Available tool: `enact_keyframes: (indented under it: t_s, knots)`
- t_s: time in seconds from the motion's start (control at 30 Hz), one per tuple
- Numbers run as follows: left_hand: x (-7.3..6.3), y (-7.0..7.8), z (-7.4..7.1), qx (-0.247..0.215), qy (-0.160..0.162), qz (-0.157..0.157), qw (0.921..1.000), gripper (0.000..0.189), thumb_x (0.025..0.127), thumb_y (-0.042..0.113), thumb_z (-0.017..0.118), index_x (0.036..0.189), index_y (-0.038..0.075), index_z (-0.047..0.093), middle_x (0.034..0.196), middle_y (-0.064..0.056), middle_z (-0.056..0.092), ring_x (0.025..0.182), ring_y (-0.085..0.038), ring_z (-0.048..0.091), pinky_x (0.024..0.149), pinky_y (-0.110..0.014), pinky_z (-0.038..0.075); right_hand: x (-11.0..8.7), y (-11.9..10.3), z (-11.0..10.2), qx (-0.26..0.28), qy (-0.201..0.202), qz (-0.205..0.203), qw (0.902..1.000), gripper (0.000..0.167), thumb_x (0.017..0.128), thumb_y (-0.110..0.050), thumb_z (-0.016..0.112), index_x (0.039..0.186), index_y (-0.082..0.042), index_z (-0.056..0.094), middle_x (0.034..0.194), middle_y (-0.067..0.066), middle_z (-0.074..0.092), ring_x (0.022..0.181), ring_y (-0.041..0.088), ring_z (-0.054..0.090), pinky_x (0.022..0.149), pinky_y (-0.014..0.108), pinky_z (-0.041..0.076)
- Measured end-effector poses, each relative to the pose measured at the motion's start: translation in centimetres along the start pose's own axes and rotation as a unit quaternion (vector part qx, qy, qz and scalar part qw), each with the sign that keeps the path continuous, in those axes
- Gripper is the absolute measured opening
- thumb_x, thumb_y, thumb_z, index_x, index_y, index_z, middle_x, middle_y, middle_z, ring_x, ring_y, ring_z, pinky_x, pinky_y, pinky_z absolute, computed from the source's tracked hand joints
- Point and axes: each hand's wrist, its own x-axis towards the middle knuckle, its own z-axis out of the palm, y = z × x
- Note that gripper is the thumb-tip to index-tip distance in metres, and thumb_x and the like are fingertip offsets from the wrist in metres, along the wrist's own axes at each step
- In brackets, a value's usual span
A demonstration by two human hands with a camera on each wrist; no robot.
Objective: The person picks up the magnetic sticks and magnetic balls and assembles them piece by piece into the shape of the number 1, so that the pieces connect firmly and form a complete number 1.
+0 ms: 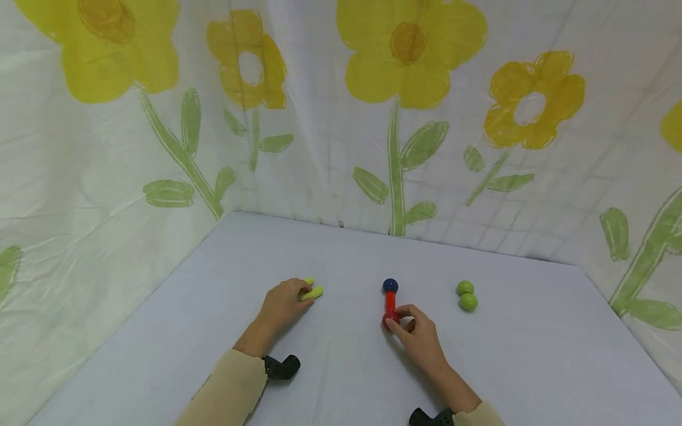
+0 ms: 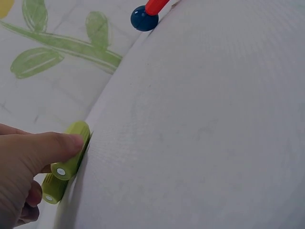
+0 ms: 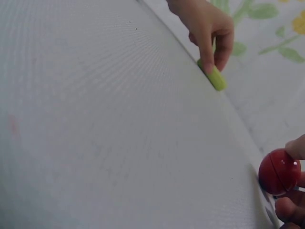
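In the head view my left hand (image 1: 282, 303) pinches a short yellow-green rod (image 1: 314, 293). A second yellow-green rod (image 1: 309, 280) lies just beyond it, partly hidden by the fingers. The left wrist view shows the thumb pressed along the nearer rod (image 2: 78, 131), with the other rod (image 2: 53, 190) close beside it. To the right, my right hand (image 1: 423, 340) holds a red ball (image 1: 389, 320) between thumb and fingers. This ball joins a red rod (image 1: 391, 302), and a dark blue ball (image 1: 391, 286) sits at the rod's far end.
Two light green balls (image 1: 468, 302) rest side by side on the white table (image 1: 511, 349), right of the red rod. A white curtain (image 1: 314, 183) printed with yellow flowers hangs behind the table's far edge and along its left side. Each wrist carries a black camera mount (image 1: 282, 368).
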Motion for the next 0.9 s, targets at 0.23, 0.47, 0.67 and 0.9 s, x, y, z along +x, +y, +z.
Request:
enact_keyframes:
  t_s: [0.23,0.47,0.67,0.9]
  knots:
    - [-0.04,0.04,-0.01,-0.014,-0.005,-0.012,0.9998,0.022,0.082,0.015,0.079,0.099,0.003,0.071,0.105,-0.012,0.068,0.095,-0.026,0.065,0.079,-0.040,0.052,-0.08,0.01,0.02,0.008,-0.002,0.006,0.9999,0.026,0.088,-0.012,0.073,0.110,-0.003,0.063,0.097,0.009,0.062,0.059,0.013,0.049,0.049,0.022,0.041]
    - [-0.12,-0.13,0.05,-0.013,-0.010,-0.015,0.9998,0.022,0.082,0.017,0.079,0.097,0.003,0.072,0.098,-0.009,0.068,0.094,-0.026,0.065,0.078,-0.041,0.052,0.04,0.01,0.03,0.014,-0.004,0.009,0.9999,0.026,0.088,-0.012,0.073,0.110,-0.003,0.063,0.091,0.007,0.061,0.058,0.013,0.049,0.049,0.022,0.040]
    - [-0.20,-0.12,0.03,-0.006,-0.009,-0.006,0.9999,0.022,0.082,0.018,0.079,0.096,0.003,0.073,0.095,-0.007,0.068,0.092,-0.027,0.066,0.076,-0.042,0.052,0.02,-0.08,-0.07,0.021,-0.003,0.009,0.9997,0.025,0.087,-0.011,0.073,0.108,-0.003,0.063,0.091,0.006,0.061,0.058,0.013,0.048,0.049,0.021,0.040]
    - [-0.17,-0.14,0.12,-0.002,-0.013,-0.004,0.9999,0.023,0.083,0.019,0.078,0.099,0.003,0.072,0.098,-0.008,0.067,0.094,-0.027,0.066,0.077,-0.041,0.052,-0.03,0.04,-0.13,0.023,-0.004,0.000,0.9997,0.024,0.087,-0.011,0.073,0.108,-0.004,0.063,0.092,0.006,0.061,0.059,0.012,0.047,0.049,0.021,0.040]
